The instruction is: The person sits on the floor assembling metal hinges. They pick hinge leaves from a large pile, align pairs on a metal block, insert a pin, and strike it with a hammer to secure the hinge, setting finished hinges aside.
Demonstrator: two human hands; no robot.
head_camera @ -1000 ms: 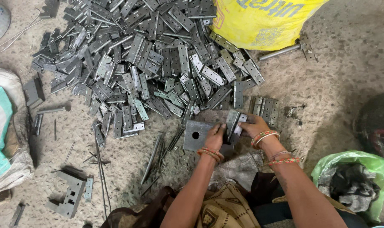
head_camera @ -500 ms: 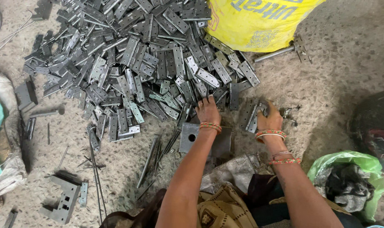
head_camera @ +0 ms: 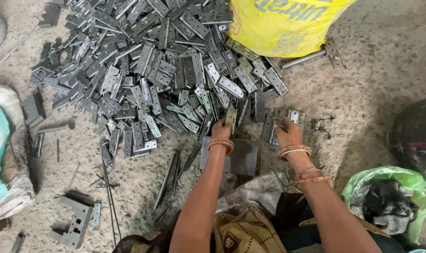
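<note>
A big heap of grey metal hinge leaves covers the concrete floor in front of me. My left hand reaches to the heap's near edge and grips one hinge leaf that stands on end. My right hand rests, fingers closed, on a small row of hinge pieces to the right; whether it grips one is unclear. Between my wrists a flat square metal plate lies on the floor. Both wrists wear red and gold bangles.
A yellow sack stands at the top right, a long pin beside it. Thin metal rods lie left of the plate. A grey jig block sits bottom left, a white sack far left, a green bag right.
Both hands left the square plate and moved forward: the left to the heap's edge, where it took up a hinge leaf, and the right to the row of pieces.
</note>
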